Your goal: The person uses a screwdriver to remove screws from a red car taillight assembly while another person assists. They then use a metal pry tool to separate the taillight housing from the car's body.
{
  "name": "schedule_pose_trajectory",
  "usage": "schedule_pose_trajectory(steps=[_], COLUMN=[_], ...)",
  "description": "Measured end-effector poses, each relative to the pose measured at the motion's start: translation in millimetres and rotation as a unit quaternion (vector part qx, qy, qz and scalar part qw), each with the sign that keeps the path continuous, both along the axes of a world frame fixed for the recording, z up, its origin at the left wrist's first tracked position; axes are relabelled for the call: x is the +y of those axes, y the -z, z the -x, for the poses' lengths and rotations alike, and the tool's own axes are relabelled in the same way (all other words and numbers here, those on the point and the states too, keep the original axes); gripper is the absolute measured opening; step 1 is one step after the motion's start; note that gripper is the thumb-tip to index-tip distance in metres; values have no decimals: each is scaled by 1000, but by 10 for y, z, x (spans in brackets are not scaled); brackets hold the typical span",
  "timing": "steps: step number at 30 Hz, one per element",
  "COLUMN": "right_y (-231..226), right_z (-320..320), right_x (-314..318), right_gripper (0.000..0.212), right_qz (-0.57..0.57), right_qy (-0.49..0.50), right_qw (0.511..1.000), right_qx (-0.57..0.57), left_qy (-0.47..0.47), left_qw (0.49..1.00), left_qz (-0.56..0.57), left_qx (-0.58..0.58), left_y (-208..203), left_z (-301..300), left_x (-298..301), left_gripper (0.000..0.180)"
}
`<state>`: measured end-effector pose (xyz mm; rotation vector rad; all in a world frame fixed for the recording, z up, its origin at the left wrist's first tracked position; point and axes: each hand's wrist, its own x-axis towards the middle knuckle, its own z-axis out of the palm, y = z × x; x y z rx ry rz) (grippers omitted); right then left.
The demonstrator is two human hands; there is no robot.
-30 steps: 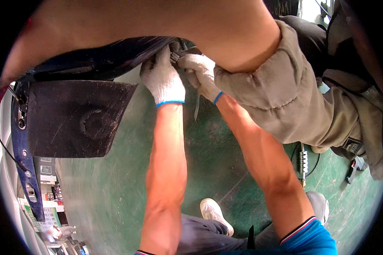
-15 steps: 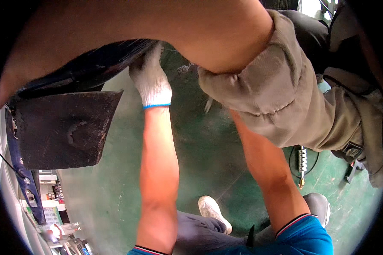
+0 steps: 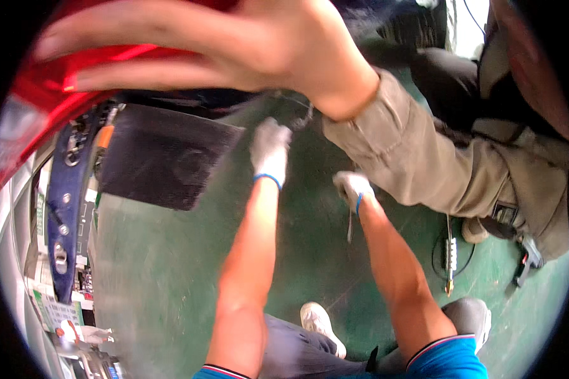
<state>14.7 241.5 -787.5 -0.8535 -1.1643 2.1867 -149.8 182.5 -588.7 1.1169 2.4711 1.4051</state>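
Note:
My left hand (image 3: 271, 151), in a white knit glove with a blue cuff, is over the green floor, just right of a black mud flap (image 3: 161, 158) and apart from it. Motion blurs its fingers, so I cannot tell whether it holds anything. My right hand (image 3: 355, 183), gloved the same way, is closed on a slender metal tool (image 3: 350, 227) whose shaft points down toward me. Its exact kind is too small to tell. Another person's bare hand (image 3: 265, 47) spreads large across the top, over a red vehicle panel (image 3: 41, 104).
The co-worker's brown sleeve (image 3: 417, 151) crosses close to my right hand. On the floor at right lie a spring-like fitting with a thin cable (image 3: 451, 256) and a black-handled tool (image 3: 525, 268). A blue perforated strip (image 3: 62, 227) stands at left, near cluttered shelves.
My left hand has come out from under the dark vehicle part, nearer to me. My right hand has emerged from behind the sleeve. The view has shifted, bringing the co-worker's hand and red panel in.

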Motion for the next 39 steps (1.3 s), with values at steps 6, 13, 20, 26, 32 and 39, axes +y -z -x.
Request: schedule_pose_trajectory(steps=[6,13,20,26,32,39], right_y=[173,-683,-1692,-3349,-4201,-5226], right_z=[-127,-376,-1099,-1901,-2869,-3351], right_x=[-323,-610,-1162,-1417,-1519,-1245], right_gripper=[18,3,23,22,26,34], right_qz=[-39,-32,-110,-131,-29,-58], right_qy=[-114,-147,-219,-281,-230,-286], right_qw=[977,968,966,878,927,883], right_qx=[-177,-202,-79,-365,-295,-367], left_qy=[174,263,407,163,108,35], left_qw=[973,910,733,772,716,713], left_qz=[148,317,440,259,8,-230], left_qx=[-19,43,-323,-557,-689,-662], left_y=[219,-401,-1595,-2795,-3154,-4123], left_z=[-254,-967,-1625,-1883,-1531,-1349], left_x=[-123,-586,-1011,-1822,-2471,-2248], left_gripper=[36,54,47,57,54,48])
